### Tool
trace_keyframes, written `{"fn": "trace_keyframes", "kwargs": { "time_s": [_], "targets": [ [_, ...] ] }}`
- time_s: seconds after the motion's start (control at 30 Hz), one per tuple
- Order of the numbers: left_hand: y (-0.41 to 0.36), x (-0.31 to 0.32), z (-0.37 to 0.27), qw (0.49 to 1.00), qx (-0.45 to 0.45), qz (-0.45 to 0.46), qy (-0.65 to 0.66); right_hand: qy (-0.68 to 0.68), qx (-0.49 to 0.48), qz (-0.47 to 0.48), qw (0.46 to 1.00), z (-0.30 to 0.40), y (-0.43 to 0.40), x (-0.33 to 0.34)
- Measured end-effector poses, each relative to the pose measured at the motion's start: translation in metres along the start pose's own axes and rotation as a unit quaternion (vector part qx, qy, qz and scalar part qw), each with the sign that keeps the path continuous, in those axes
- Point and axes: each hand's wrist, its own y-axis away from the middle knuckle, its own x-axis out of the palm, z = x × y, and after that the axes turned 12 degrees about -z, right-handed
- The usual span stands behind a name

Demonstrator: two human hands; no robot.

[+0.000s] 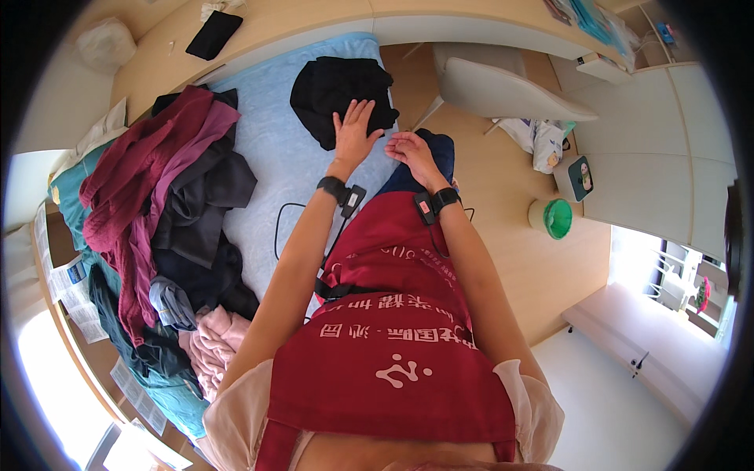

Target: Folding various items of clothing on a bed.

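A bundled black garment (318, 88) lies on the light blue bed cover (253, 112) ahead of me. My left hand (354, 132) rests palm down on its near side, fingers spread. Beside it, my right hand (415, 154) hovers close to the bed's edge with its fingers bent together; whether anything is pinched between them cannot be made out. Dark blue fabric (439, 150) shows just beyond my right hand. Each wrist wears a black strap with a small device and a cable.
To the left is a heap of clothes: a dark red garment (147, 147), dark grey fabric (200, 194), a rolled grey-blue garment (172, 303) and pink fabric (215, 341). A white chair (500, 88), a green-lined bin (554, 219) and plastic bags (548, 144) stand right. A black pouch (214, 35) lies on the wooden ledge.
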Motion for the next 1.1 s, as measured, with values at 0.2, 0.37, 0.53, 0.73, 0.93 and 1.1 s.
{"fn": "trace_keyframes", "kwargs": {
  "time_s": [0.2,0.37,0.53,0.73,0.93,1.1],
  "targets": [
    [0.006,-0.056,0.043,0.991,-0.022,-0.126,-0.025,0.040,-0.015,-0.039,0.998,-0.002,-0.002,0.012],
    [0.008,-0.070,0.049,0.996,0.017,-0.085,0.015,-0.006,0.034,-0.095,0.995,0.009,-0.014,0.036],
    [-0.007,-0.027,0.003,0.999,0.039,-0.008,0.004,0.098,-0.074,-0.144,0.982,0.020,-0.048,0.036],
    [-0.021,0.001,0.050,0.965,-0.205,-0.131,0.098,0.137,-0.283,0.061,0.947,0.075,-0.024,0.135],
    [0.047,-0.100,0.146,0.647,-0.484,-0.385,0.446,0.249,-0.303,0.126,0.911,0.079,-0.022,0.162],
    [0.107,-0.129,0.160,0.746,-0.495,-0.246,0.370,0.329,-0.343,-0.167,0.864,0.034,-0.093,0.093]
  ]
}}
